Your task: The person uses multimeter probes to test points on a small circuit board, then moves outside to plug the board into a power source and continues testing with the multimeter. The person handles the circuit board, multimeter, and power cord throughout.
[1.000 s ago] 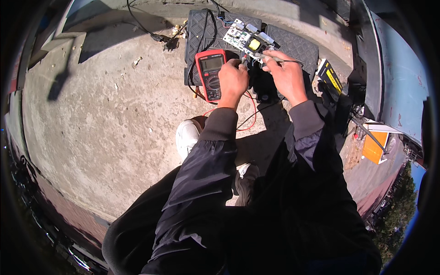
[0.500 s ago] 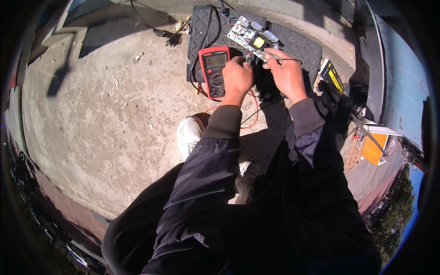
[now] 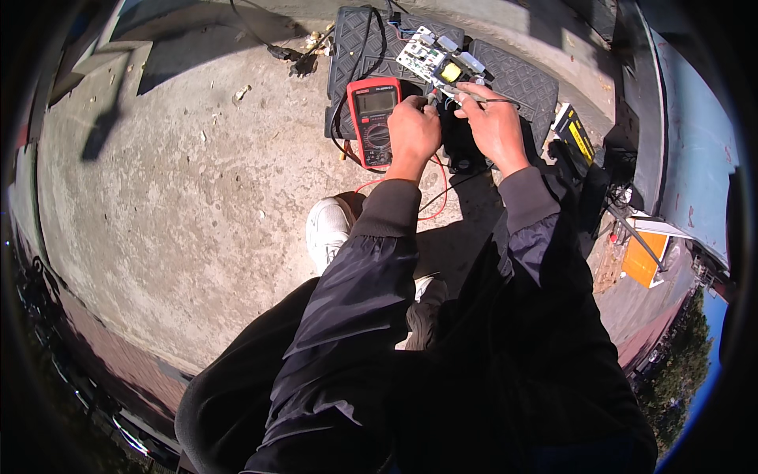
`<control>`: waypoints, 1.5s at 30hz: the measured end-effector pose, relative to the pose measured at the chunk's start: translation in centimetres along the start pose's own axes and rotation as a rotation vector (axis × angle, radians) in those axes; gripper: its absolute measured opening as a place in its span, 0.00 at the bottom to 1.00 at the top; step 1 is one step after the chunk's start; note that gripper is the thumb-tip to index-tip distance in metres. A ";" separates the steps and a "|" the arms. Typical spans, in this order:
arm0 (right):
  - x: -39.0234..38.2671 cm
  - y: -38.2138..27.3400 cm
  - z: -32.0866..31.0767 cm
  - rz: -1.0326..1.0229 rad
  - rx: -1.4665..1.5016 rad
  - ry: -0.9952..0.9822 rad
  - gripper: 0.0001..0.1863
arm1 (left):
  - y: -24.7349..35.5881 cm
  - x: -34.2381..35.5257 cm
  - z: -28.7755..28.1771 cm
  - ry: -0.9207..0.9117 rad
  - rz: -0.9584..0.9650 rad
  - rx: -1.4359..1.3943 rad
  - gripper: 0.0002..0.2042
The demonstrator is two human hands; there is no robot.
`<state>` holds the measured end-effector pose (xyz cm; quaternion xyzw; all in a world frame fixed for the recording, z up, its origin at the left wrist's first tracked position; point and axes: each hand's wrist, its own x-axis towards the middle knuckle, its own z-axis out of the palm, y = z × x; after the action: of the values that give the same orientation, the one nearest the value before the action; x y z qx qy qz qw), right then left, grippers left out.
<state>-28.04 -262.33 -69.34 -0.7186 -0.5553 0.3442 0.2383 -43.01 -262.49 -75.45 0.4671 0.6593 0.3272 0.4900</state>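
A bare circuit board [image 3: 421,57] with a yellow-wrapped transformer [image 3: 450,73] lies tilted across a black ridged case. My left hand [image 3: 414,136] is closed at the board's near edge, pinching what looks like a test probe [image 3: 433,96], with a red lead running out below. My right hand [image 3: 496,126] is closed on a thin dark pen-like tool [image 3: 499,100], whose tip is near the board's lower right corner. I cannot tell whether either tip touches the board. Just left of my left hand rests a red multimeter [image 3: 376,118] with a grey screen and a dial.
The black ridged case [image 3: 513,75] sits on the concrete ground [image 3: 197,205]. A black-and-yellow box [image 3: 575,134] stands to the right, and an orange panel [image 3: 643,257] lies farther right. A black plug [image 3: 302,65] and cable lie at the upper left. My white shoe [image 3: 328,229] is below the meter.
The view has shifted slightly, so the board, meter and case sit a little farther right. Both hands keep their grips beside the board's near edge.
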 end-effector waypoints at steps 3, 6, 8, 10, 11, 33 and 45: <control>0.1 0.0 0.1 -0.005 -0.009 0.003 0.18 | -0.1 0.1 0.0 -0.002 -0.009 -0.004 0.17; 0.0 -0.1 0.0 -0.004 -0.016 0.010 0.18 | 0.1 0.0 0.0 0.000 -0.013 0.001 0.17; -0.1 -0.3 0.1 -0.013 -0.023 0.017 0.18 | 0.3 -0.1 -0.1 -0.013 -0.039 -0.023 0.16; -0.2 -0.7 0.2 -0.001 -0.026 0.028 0.18 | 0.6 -0.1 -0.3 -0.037 -0.087 -0.074 0.15; -0.2 -0.9 0.3 0.019 -0.028 0.031 0.18 | 0.7 -0.2 -0.3 -0.036 -0.084 -0.070 0.15; -0.2 -1.5 0.8 -0.024 -0.079 0.112 0.16 | 2.4 -0.5 -1.4 -0.018 -0.060 -0.029 0.15; -0.2 -1.9 0.3 0.029 -0.045 0.054 0.20 | 1.9 0.0 -1.3 -0.045 -0.054 -0.008 0.15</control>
<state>-29.49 -262.07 -68.13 -0.7408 -0.5459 0.3154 0.2318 -43.66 -261.80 -73.35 0.4542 0.6594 0.3058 0.5152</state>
